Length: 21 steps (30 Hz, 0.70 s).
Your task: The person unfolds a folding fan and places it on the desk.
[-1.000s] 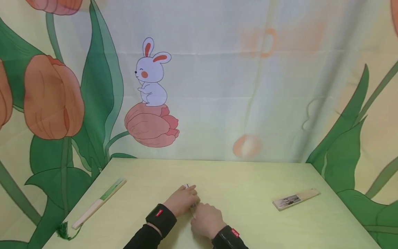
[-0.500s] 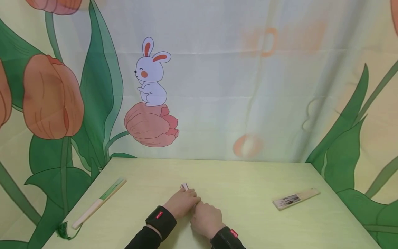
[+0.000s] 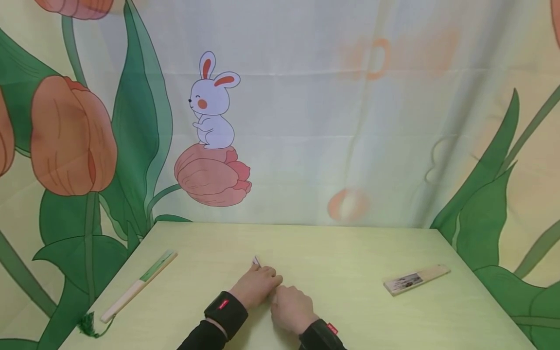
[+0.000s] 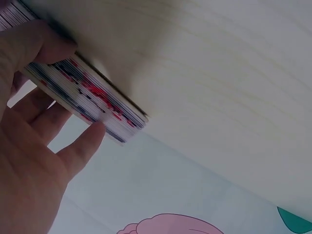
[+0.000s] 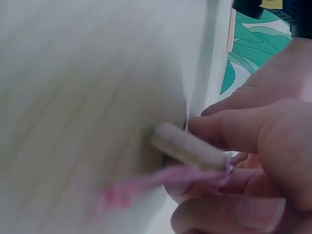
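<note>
Both hands are on a folded folding fan [image 4: 97, 92] at the middle of the table. Its pleated paper edges, white with red and dark patches, show in the left wrist view. My left hand [image 3: 255, 286] grips it along the pleats, thumb on one side and fingers on the other. My right hand [image 3: 292, 307] holds the wooden handle end [image 5: 190, 146], from which a blurred pink tassel [image 5: 141, 187] hangs. In the head view only the fan's far tip stands out past the left fingers; the hands hide the rest.
On the pale table [image 3: 341, 253], a folded fan [image 3: 140, 286] with a green tassel [image 3: 89, 324] lies at the left. Another folded fan [image 3: 417, 280] lies at the right. A printed curtain [image 3: 297, 146] hangs behind the table's back edge.
The fan's tip has shifted slightly left in the head view. The left fingers have drawn in, and the pale strip seen between the hands is now hidden. Both wrists stay nearly in place.
</note>
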Available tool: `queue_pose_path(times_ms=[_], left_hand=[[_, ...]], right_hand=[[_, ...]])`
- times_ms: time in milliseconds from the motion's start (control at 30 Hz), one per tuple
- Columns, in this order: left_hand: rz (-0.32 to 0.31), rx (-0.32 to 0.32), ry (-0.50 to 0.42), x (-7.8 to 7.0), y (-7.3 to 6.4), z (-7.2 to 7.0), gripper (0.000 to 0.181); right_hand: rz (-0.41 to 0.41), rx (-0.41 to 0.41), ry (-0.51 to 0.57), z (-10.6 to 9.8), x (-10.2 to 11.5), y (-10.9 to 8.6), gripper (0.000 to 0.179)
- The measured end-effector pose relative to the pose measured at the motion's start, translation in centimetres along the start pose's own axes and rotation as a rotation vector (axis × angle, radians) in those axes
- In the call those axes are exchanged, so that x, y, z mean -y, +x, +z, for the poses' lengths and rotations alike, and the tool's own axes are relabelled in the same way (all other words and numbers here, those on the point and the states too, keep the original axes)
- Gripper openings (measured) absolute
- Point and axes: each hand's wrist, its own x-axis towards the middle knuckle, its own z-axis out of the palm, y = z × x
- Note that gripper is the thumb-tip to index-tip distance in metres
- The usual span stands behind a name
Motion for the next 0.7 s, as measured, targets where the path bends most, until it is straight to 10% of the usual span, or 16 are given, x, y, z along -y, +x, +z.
queue_pose_path(times_ms=[433,700], left_hand=[[-0.048,-0.086,0.007,-0.5,0.9,-0.4,0.01],[-0.19,-0.298,-0.27,-0.3,3.0,-3.8,0.026]], right_hand=[[-0.062,-0.123,0.09,-1.4,-1.0,-0.4,0.011],[-0.047,-0.195,0.271,-4.0,-1.2,-0.1,0.015]])
